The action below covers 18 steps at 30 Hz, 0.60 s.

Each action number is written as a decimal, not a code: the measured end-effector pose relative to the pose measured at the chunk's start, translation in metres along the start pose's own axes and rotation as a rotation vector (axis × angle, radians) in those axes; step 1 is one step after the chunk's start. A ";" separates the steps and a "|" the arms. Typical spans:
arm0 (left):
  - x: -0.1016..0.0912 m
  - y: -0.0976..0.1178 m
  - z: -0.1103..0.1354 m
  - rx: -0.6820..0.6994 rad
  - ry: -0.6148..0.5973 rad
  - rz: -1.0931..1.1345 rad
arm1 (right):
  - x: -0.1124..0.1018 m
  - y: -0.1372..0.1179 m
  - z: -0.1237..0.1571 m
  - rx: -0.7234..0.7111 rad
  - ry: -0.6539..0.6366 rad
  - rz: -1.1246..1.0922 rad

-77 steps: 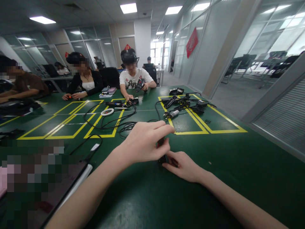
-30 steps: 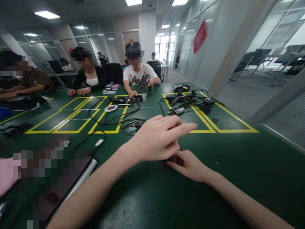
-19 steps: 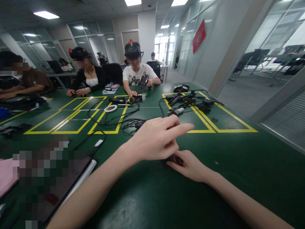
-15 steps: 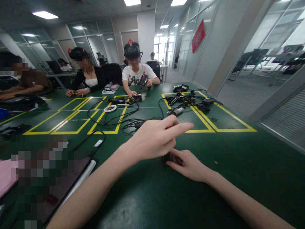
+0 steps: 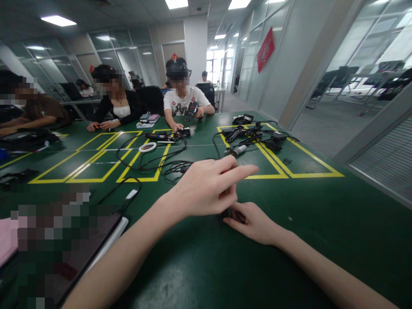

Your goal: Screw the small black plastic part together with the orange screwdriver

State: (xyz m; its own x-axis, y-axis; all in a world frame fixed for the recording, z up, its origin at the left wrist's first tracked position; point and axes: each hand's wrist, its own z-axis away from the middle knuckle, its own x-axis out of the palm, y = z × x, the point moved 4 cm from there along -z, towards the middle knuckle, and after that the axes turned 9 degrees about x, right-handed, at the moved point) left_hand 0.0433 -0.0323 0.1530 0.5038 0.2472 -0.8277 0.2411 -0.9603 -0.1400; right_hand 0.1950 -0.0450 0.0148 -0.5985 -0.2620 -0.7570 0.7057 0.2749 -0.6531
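Note:
My left hand (image 5: 206, 189) hovers over the green table (image 5: 322, 223), its thumb and curled fingers pinched on a small red-and-black object that is mostly hidden under the palm, while the index finger sticks out to the right. My right hand (image 5: 252, 223) rests on the table just below it, fingers closed round the dark lower end of the same small object (image 5: 225, 213). The two hands touch.
Black cables (image 5: 154, 161) and a white ring (image 5: 147, 147) lie across yellow-taped squares. More black tools and a silver cylinder (image 5: 238, 150) sit in the right square. A dark tablet (image 5: 80, 253) lies at my left. Three people sit along the far side.
My left index finger has stretched out to the right since 2.6 s ago. Both hands stay on the small object at the same spot; the view has shifted slightly.

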 end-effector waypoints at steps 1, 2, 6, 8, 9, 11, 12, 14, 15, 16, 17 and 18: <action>0.000 0.000 0.000 0.013 0.007 0.007 | 0.000 0.000 0.000 -0.001 0.003 0.000; 0.000 0.001 -0.001 0.022 0.010 0.012 | 0.000 0.000 0.001 0.000 0.003 -0.001; 0.000 0.000 0.000 0.001 0.003 0.003 | 0.000 -0.001 0.001 0.002 -0.009 0.001; -0.001 0.000 0.000 -0.011 0.010 -0.006 | 0.000 0.000 0.001 -0.002 -0.008 0.005; -0.001 0.000 0.000 -0.009 0.016 -0.008 | 0.000 0.000 0.001 -0.003 -0.003 0.007; -0.002 0.001 0.000 0.015 0.034 -0.003 | 0.000 0.001 0.000 -0.006 0.007 0.009; -0.002 0.002 -0.001 0.028 0.038 0.005 | 0.000 0.001 0.000 -0.006 0.010 0.012; -0.002 0.002 -0.001 0.039 0.033 0.020 | 0.001 0.001 -0.001 -0.005 0.013 0.017; -0.002 0.002 -0.001 0.035 0.025 0.023 | 0.001 0.001 0.000 -0.004 0.011 0.020; -0.001 0.001 0.000 0.024 0.017 0.023 | 0.001 0.001 0.000 -0.002 0.006 0.021; -0.001 0.001 0.000 0.014 0.012 0.020 | 0.001 0.001 0.000 -0.001 0.004 0.020; -0.001 0.001 0.000 0.007 0.013 0.018 | 0.001 0.000 0.000 -0.001 0.001 0.018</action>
State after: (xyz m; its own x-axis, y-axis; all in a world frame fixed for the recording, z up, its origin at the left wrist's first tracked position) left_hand 0.0426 -0.0333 0.1539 0.5190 0.2319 -0.8227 0.2260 -0.9655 -0.1296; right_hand 0.1949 -0.0453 0.0140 -0.5863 -0.2557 -0.7687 0.7160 0.2803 -0.6394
